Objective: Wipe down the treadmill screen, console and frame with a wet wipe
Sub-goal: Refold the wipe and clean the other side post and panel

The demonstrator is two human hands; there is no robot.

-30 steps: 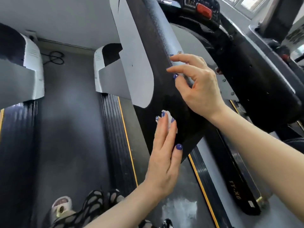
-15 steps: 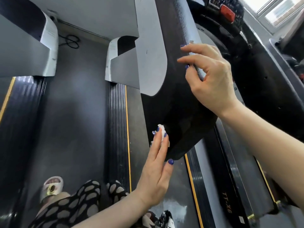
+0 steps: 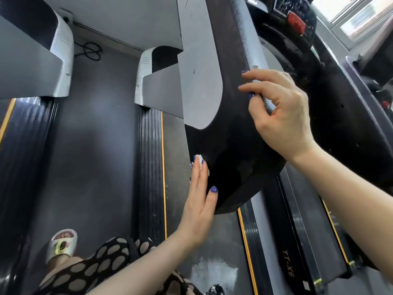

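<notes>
left hand (image 3: 198, 206): fingers straight and flat, pressing wet wipe against frame; grip released, nothing curled round it
wet wipe (image 3: 198, 157): small white wad, only a bit shows past the left fingertips, trapped between fingers and black panel's lower left edge
right hand (image 3: 282, 116): fingers curled over the panel's upper right edge, thumb in front, grasping the frame
treadmill frame (image 3: 234, 145): black upright panel with grey inset, between both hands
console (image 3: 295, 20): far top right, red button visible
</notes>
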